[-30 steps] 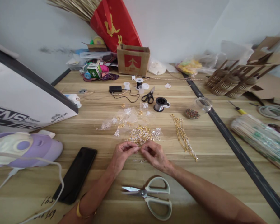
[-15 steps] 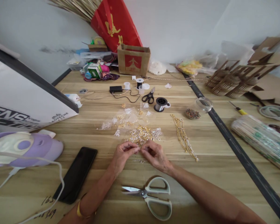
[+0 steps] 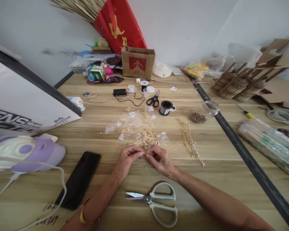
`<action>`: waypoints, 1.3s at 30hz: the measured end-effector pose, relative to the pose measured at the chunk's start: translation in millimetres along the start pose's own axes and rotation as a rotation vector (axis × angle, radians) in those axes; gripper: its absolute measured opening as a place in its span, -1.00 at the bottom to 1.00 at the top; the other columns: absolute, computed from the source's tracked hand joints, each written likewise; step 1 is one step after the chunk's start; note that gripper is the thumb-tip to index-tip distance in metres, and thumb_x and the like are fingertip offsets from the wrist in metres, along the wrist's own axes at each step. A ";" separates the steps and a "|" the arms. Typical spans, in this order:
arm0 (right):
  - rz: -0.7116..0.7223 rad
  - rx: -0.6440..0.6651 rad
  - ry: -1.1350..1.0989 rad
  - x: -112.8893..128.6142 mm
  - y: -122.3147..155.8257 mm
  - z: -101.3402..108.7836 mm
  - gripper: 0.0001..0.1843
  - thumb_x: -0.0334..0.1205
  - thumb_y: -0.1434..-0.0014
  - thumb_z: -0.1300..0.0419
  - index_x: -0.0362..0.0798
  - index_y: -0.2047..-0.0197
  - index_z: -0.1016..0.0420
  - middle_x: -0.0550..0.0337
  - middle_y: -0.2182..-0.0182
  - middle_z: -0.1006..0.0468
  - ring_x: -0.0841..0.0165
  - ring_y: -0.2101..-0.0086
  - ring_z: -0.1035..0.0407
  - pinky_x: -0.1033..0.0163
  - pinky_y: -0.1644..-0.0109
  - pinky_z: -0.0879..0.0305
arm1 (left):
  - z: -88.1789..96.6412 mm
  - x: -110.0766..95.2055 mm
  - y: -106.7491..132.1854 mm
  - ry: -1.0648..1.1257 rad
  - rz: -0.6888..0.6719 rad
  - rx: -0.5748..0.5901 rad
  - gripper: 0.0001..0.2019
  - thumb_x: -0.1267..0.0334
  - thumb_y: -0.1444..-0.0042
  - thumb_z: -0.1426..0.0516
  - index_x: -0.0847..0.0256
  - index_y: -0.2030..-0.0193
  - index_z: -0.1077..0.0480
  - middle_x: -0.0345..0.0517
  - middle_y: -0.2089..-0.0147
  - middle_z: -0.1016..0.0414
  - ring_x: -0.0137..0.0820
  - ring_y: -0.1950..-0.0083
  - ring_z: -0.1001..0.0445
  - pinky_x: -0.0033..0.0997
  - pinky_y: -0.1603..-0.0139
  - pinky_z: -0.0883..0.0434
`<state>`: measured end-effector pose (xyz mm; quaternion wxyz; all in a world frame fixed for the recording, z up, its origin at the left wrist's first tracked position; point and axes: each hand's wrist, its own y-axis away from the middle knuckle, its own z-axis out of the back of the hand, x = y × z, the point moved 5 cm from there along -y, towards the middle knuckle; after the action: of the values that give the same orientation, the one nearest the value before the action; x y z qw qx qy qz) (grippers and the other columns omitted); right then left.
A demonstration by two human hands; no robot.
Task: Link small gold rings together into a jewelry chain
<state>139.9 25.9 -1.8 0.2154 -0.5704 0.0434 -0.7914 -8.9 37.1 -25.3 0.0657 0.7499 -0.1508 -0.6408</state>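
My left hand [image 3: 127, 159] and my right hand [image 3: 160, 159] meet fingertip to fingertip over the wooden table [image 3: 214, 166]. Both are pinched shut on a small metal piece too tiny to name. Just beyond the fingertips lies a heap of gold and silver jewellery findings [image 3: 144, 138]. A short silvery bit [image 3: 144, 166] lies on the table under the hands. Large white-handled scissors [image 3: 156, 201] rest in front of my wrists.
A black phone [image 3: 79, 180] lies at the left, beside a purple and white device [image 3: 24, 153] with a cable. Gold chains [image 3: 189, 141] lie to the right, a wire spool [image 3: 165, 107] and small black scissors [image 3: 153, 99] farther back. A black strip [image 3: 243, 153] crosses the table at right.
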 end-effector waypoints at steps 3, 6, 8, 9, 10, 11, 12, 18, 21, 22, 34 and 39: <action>-0.010 -0.004 -0.005 -0.6 -0.2 0.2 -0.84 -0.21 -0.22 -0.10 -0.08 0.36 -0.40 0.21 0.50 -0.37 0.44 0.49 -0.24 0.34 0.44 -0.17 | 0.2 1.2 -0.1 0.012 -0.005 0.004 -0.86 0.28 0.19 -0.32 0.26 0.47 -0.50 -0.22 0.53 -0.49 -0.48 0.44 -0.41 -0.49 0.30 -0.36; -0.013 -0.003 -0.010 -0.6 -0.5 0.3 -0.86 -0.23 -0.21 -0.11 -0.08 0.36 -0.40 0.22 0.50 -0.37 0.45 0.50 -0.24 0.34 0.44 -0.17 | 0.4 2.2 -0.5 0.023 -0.007 0.009 -0.87 0.29 0.18 -0.32 0.26 0.47 -0.51 -0.22 0.53 -0.49 -0.48 0.43 -0.41 -0.50 0.30 -0.35; -0.010 -0.003 -0.010 -0.3 -0.5 0.4 -0.85 -0.23 -0.21 -0.11 -0.08 0.37 -0.40 0.22 0.51 -0.36 0.45 0.50 -0.24 0.34 0.44 -0.18 | 0.7 2.5 -0.8 0.024 -0.009 0.009 -0.88 0.30 0.18 -0.32 0.26 0.47 -0.51 -0.22 0.53 -0.49 -0.48 0.44 -0.41 -0.50 0.30 -0.35; -0.010 -0.002 -0.009 -0.2 -0.5 0.3 -0.85 -0.22 -0.22 -0.11 -0.08 0.37 -0.40 0.22 0.50 -0.37 0.44 0.49 -0.24 0.34 0.43 -0.18 | 0.8 2.5 -1.0 0.022 -0.010 0.008 -0.88 0.30 0.18 -0.32 0.26 0.47 -0.51 -0.22 0.53 -0.49 -0.48 0.44 -0.41 -0.50 0.30 -0.35; -0.009 -0.003 -0.008 -0.3 -0.4 0.3 -0.84 -0.21 -0.22 -0.11 -0.08 0.37 -0.40 0.21 0.50 -0.37 0.44 0.49 -0.25 0.33 0.43 -0.19 | 1.0 2.5 -1.1 0.018 -0.010 0.007 -0.88 0.30 0.18 -0.32 0.26 0.47 -0.51 -0.22 0.53 -0.49 -0.48 0.44 -0.40 -0.50 0.31 -0.35; -0.009 -0.002 -0.008 -0.4 -0.4 0.2 -0.84 -0.21 -0.22 -0.11 -0.08 0.36 -0.40 0.21 0.50 -0.38 0.44 0.49 -0.25 0.33 0.43 -0.19 | 1.0 2.5 -1.2 0.011 -0.009 0.007 -0.88 0.29 0.18 -0.32 0.26 0.47 -0.51 -0.22 0.53 -0.48 -0.48 0.45 -0.40 -0.50 0.31 -0.35; -0.009 -0.002 -0.008 -0.5 -0.3 0.0 -0.83 -0.20 -0.22 -0.11 -0.08 0.36 -0.40 0.21 0.50 -0.38 0.44 0.49 -0.25 0.34 0.43 -0.19 | 1.0 2.4 -1.2 0.004 -0.010 0.008 -0.87 0.29 0.18 -0.32 0.26 0.47 -0.50 -0.22 0.53 -0.48 -0.47 0.45 -0.40 -0.49 0.31 -0.35; -0.007 -0.001 -0.003 -1.3 0.1 -0.6 -0.83 -0.21 -0.23 -0.10 -0.07 0.37 -0.39 0.22 0.50 -0.37 0.44 0.50 -0.24 0.34 0.44 -0.18 | 0.6 2.8 -1.0 -0.006 -0.025 0.021 -0.88 0.28 0.16 -0.31 0.25 0.47 -0.51 -0.22 0.52 -0.49 -0.47 0.43 -0.41 -0.49 0.30 -0.34; -0.006 0.001 0.002 -1.5 0.4 -0.6 -0.85 -0.22 -0.22 -0.11 -0.07 0.37 -0.39 0.22 0.50 -0.37 0.44 0.49 -0.24 0.34 0.44 -0.18 | 0.9 4.3 -1.2 0.000 -0.028 0.028 -0.89 0.28 0.15 -0.31 0.25 0.46 -0.51 -0.22 0.52 -0.49 -0.47 0.43 -0.41 -0.50 0.30 -0.34; -0.007 0.001 0.000 -1.5 0.5 -0.6 -0.85 -0.23 -0.22 -0.11 -0.07 0.37 -0.39 0.22 0.50 -0.37 0.45 0.49 -0.24 0.34 0.44 -0.18 | 1.1 4.8 -1.2 0.001 -0.030 0.030 -0.89 0.28 0.15 -0.31 0.25 0.46 -0.51 -0.22 0.51 -0.49 -0.47 0.42 -0.41 -0.50 0.30 -0.34; 0.006 0.006 -0.005 -0.7 0.1 -0.3 -0.86 -0.24 -0.22 -0.11 -0.08 0.36 -0.39 0.22 0.49 -0.37 0.44 0.48 -0.25 0.34 0.42 -0.18 | 1.0 6.5 -1.3 -0.009 -0.035 0.046 -0.89 0.29 0.12 -0.30 0.26 0.43 -0.51 -0.22 0.51 -0.48 -0.48 0.42 -0.40 -0.51 0.30 -0.33; 0.003 -0.001 0.002 -0.1 -0.5 -0.1 -0.84 -0.22 -0.22 -0.11 -0.09 0.37 -0.40 0.21 0.50 -0.38 0.45 0.49 -0.25 0.35 0.43 -0.18 | 0.9 6.0 -0.5 -0.037 -0.029 0.042 -0.90 0.29 0.13 -0.30 0.25 0.44 -0.51 -0.22 0.49 -0.49 -0.48 0.41 -0.39 -0.52 0.30 -0.33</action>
<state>139.7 26.4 -1.8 0.2163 -0.5696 0.0448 -0.7917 -8.9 35.8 -31.3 0.0381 0.7411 -0.1545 -0.6523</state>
